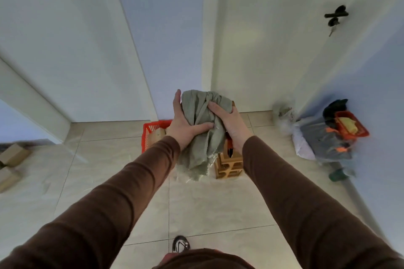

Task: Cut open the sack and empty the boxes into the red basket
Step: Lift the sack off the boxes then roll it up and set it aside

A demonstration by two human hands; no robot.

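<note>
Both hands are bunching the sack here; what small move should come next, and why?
Probably set the sack aside on the floor. It hangs limp and crumpled, gripped by the left hand and right hand, so it looks emptied. The red basket stands just behind it.

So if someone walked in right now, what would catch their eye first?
The crumpled grey-green sack gripped in mid-air by the left hand and right hand, centre frame. Behind it on the tiled floor sits the red basket, and a pile of bagged clutter lies along the right wall.
</note>
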